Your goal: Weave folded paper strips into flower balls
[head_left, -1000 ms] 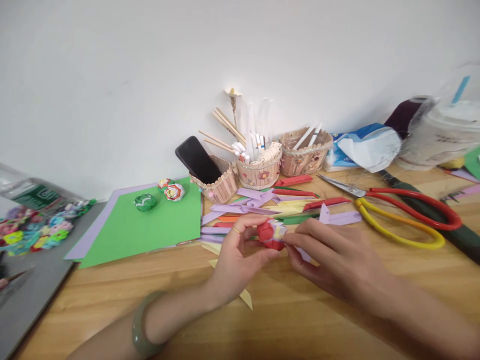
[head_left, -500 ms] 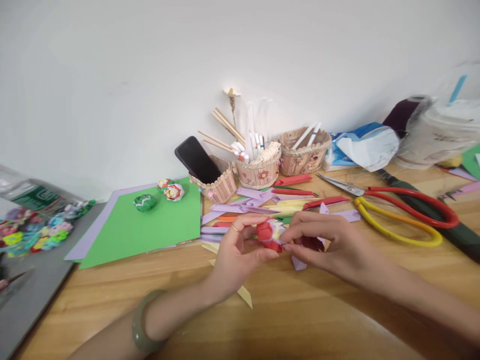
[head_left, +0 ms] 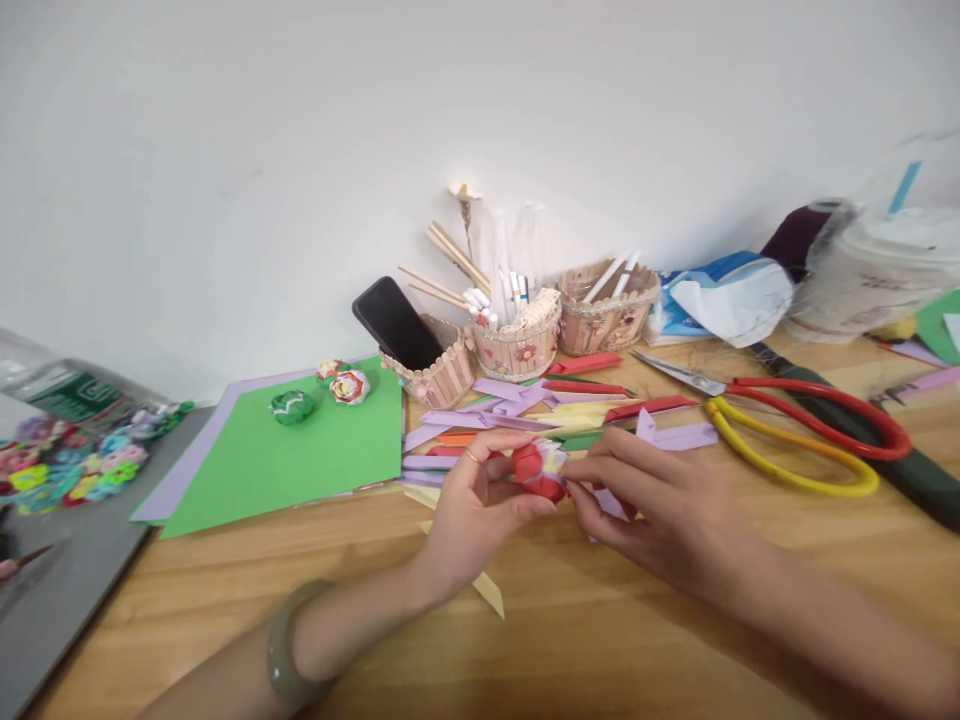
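Observation:
A small folded paper ball (head_left: 529,463) in red, white and yellow sits between my two hands above the table. My left hand (head_left: 480,500) grips it from the left, thumb below and forefinger above. On its right side, the fingertips of my right hand (head_left: 637,495) pinch at the ball's edge; the exact fold between them is too small to make out. A lilac paper strip (head_left: 609,502) shows beneath my right fingers, partly hidden. Behind both hands lie several loose paper strips (head_left: 517,392) in lilac, red, yellow, green and orange.
Green paper (head_left: 315,465) at left bears a green paper ball (head_left: 291,406) and a patterned one (head_left: 349,386). Stick baskets (head_left: 517,352) stand along the wall, one holding a phone (head_left: 397,322). Scissors (head_left: 817,410) and a lidded cup (head_left: 877,270) are at right.
My right hand has turned slightly, its fingers curling closer at the ball's right side. The lilac strip under it has shifted. My left hand keeps its grip almost unmoved.

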`<state>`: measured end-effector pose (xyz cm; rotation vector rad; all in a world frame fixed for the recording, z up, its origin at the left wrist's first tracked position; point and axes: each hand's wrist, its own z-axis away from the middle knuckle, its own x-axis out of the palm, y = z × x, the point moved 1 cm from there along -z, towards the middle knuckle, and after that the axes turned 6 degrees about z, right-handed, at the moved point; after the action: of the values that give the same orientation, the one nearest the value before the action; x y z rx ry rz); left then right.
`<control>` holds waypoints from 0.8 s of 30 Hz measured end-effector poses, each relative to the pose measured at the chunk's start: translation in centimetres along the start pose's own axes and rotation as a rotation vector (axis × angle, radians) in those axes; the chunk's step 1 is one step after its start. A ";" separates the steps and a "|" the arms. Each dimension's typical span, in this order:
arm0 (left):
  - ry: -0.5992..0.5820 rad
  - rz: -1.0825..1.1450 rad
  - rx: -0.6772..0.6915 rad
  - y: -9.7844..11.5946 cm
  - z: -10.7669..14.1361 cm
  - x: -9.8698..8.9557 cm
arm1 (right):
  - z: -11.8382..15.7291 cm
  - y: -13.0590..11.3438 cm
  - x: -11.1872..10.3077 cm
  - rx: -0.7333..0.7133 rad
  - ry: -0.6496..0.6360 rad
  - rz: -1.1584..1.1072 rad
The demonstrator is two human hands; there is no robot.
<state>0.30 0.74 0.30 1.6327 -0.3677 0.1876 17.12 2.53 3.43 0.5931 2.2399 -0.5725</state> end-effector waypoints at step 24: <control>-0.042 0.004 -0.033 0.1 0.2 -0.2 | -1.0 -0.3 -0.7 0.137 -0.029 -0.274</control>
<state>0.08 0.58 0.27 1.6057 -0.4038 0.1499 16.87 2.72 4.67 0.3422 2.2827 -0.8720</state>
